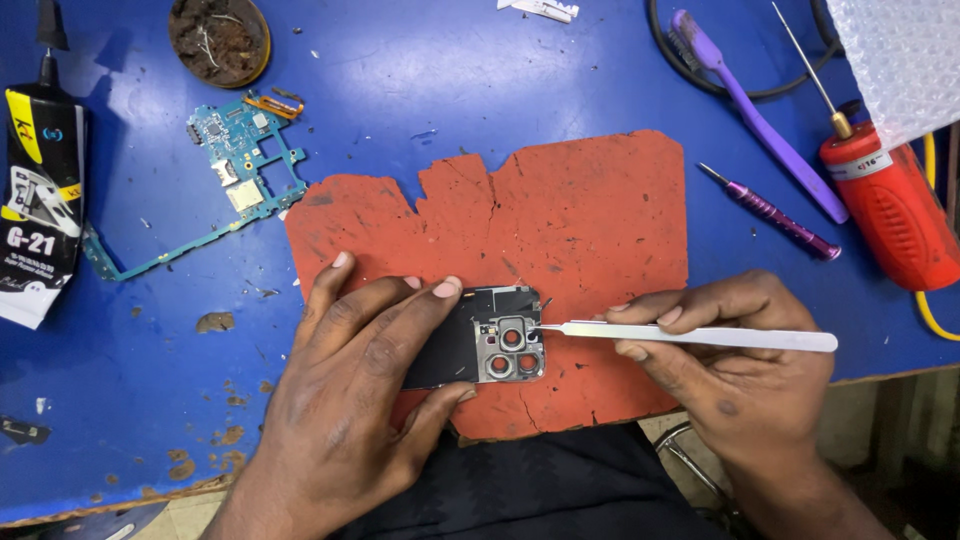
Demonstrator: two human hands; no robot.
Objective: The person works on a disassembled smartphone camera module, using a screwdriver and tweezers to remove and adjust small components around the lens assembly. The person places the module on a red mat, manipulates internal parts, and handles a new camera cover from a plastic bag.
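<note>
My left hand (pixel 360 390) presses down on a dark phone housing (pixel 480 338) with a grey camera frame of three round lens openings, lying on a worn red mat (pixel 580 220). My right hand (pixel 730 360) grips silver tweezers (pixel 690 336) held level. Their tip touches the right edge of the camera frame near the upper lens opening. Most of the housing's left part is hidden under my left fingers.
On the blue table (pixel 420 70) lie a teal circuit board (pixel 235 160), a black glue tube (pixel 40 190), a round dish of debris (pixel 218 38), a purple toothbrush (pixel 750 110), a purple screwdriver (pixel 775 215), a red needle-tipped bottle (pixel 890 205) and bubble wrap (pixel 900 50). The table's front edge runs just below my hands.
</note>
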